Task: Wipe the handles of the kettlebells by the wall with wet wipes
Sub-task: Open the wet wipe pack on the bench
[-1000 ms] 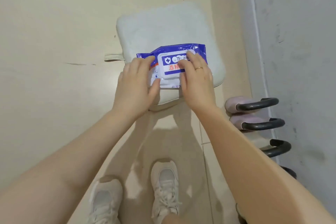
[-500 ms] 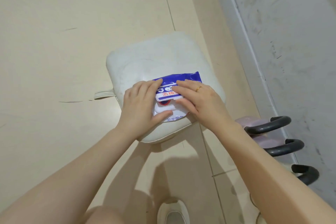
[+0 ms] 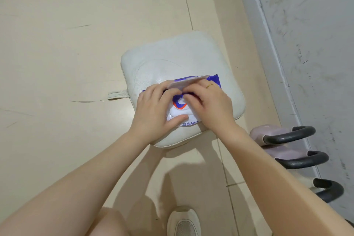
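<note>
A blue and white pack of wet wipes (image 3: 215,79) lies on a white square stool cushion (image 3: 172,57). My left hand (image 3: 155,109) presses down on the pack's near left part, thumb on its white front. My right hand (image 3: 208,104) rests on the pack's right side, fingers at the lifted lid flap (image 3: 188,83), which stands up from the opening. Three kettlebells stand in a row by the wall at the right: a pink one (image 3: 262,132) with a black handle (image 3: 289,137), a second black handle (image 3: 304,161) and a third black handle (image 3: 329,190).
The grey scuffed wall (image 3: 310,44) with its baseboard runs along the right side. Beige tiled floor (image 3: 76,44) spreads to the left and far side. My white shoe (image 3: 183,222) shows at the bottom, close to the stool.
The head camera has come closer and lower over the stool. The pack's lid flap, flat a second ago, now stands lifted, exposing the red and blue opening.
</note>
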Available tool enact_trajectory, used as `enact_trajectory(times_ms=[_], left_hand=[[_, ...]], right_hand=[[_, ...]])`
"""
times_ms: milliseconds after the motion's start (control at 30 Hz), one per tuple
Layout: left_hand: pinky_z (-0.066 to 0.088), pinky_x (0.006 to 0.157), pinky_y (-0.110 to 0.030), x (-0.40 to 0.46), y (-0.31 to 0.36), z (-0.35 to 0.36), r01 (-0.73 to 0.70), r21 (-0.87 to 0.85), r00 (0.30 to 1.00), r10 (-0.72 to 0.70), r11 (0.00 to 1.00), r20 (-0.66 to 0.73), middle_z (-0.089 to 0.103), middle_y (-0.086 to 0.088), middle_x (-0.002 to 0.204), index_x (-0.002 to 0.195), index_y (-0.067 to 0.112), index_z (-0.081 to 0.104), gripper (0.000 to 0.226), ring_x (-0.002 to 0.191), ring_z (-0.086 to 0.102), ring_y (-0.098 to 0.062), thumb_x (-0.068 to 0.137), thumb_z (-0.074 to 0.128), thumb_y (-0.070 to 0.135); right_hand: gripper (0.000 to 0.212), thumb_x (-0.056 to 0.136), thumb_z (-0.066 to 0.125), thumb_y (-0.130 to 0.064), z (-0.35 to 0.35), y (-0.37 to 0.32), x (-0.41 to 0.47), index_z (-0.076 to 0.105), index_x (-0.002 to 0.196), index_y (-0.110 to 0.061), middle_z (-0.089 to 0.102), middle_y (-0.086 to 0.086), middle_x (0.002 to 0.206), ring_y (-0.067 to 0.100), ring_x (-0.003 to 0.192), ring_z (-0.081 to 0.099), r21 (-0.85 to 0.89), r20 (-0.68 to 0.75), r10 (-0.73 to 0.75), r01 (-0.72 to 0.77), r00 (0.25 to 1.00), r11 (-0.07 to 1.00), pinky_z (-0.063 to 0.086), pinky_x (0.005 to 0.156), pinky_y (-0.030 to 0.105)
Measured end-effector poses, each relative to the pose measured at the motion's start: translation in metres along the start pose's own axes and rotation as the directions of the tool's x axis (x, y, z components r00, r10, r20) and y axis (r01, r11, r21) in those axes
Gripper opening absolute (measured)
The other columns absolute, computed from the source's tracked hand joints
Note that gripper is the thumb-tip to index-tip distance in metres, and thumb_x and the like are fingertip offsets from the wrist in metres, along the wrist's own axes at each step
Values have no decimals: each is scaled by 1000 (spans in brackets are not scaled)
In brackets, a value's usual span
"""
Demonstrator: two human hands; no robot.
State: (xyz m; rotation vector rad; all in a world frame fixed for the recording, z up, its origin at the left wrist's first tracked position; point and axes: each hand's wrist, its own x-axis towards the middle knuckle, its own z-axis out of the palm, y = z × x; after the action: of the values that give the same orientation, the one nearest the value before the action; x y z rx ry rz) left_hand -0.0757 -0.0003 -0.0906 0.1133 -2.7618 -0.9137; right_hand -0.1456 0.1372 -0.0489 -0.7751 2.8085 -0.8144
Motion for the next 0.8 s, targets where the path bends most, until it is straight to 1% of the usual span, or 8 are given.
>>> enact_trajectory(times_ms=[67,133,333,433,533,700,767,800], left_hand=[[27,85,-27,2,0,-1,34,3,999,-34,999,16,61,-6,117,114,19,54,56,107,39,-17,72,50,57],[27,86,-28,3,0,-1,55,10,998,-55,998,9,61,-5,118,116,15,55,59,109,40,-18,74,48,55],[27,85,-27,4,2,0,62,4,998,-62,998,1,62,-3,117,115,15,56,60,108,43,-19,70,52,53],[27,83,-27,3,3,1,48,12,999,-48,999,-21,63,-5,114,112,14,57,58,105,41,-17,69,53,53],[28,83,-28,3,1,1,48,19,999,-48,999,-12,62,-6,115,112,13,58,59,107,46,-22,69,53,54],[27,85,-26,3,1,1,46,2,999,-46,999,-23,62,-5,118,115,14,57,60,108,40,-17,70,52,54],[26,84,-25,3,1,0,53,-13,998,-53,999,-16,61,-4,118,115,15,57,61,109,40,-17,70,52,55],[25,84,-23,3,1,-1,56,-18,998,-56,998,-9,61,-3,119,116,15,57,61,110,40,-17,70,52,55]], right_hand=[[14,84,56,-26,-4,6,2,67,78,-20,62,-1,99,23,84,57,-146,75,-170,180,983,973,39,52,27],[10,78,62,-18,-6,7,5,65,70,-15,61,4,95,25,72,54,-251,127,-236,261,963,932,28,47,21],[35,35,89,-10,0,-8,8,58,50,-16,56,-1,69,17,55,27,-574,196,-134,224,971,788,1,49,9],[31,39,86,-8,-3,-16,15,58,52,-11,59,3,69,19,52,26,-572,191,-121,211,974,793,1,51,11],[2,75,64,-4,-1,-8,18,63,77,-4,58,11,95,22,62,35,-527,258,-87,216,962,822,8,45,19],[19,54,75,-3,-4,-11,17,56,56,-4,57,10,67,24,40,37,-450,169,-177,236,970,862,6,49,12],[5,73,62,-5,-5,1,14,58,70,-3,55,9,78,28,55,48,-330,152,-182,223,972,917,20,43,22],[4,78,56,-6,-9,5,12,58,76,-4,52,6,81,27,63,47,-232,202,-149,196,968,953,29,48,28]])
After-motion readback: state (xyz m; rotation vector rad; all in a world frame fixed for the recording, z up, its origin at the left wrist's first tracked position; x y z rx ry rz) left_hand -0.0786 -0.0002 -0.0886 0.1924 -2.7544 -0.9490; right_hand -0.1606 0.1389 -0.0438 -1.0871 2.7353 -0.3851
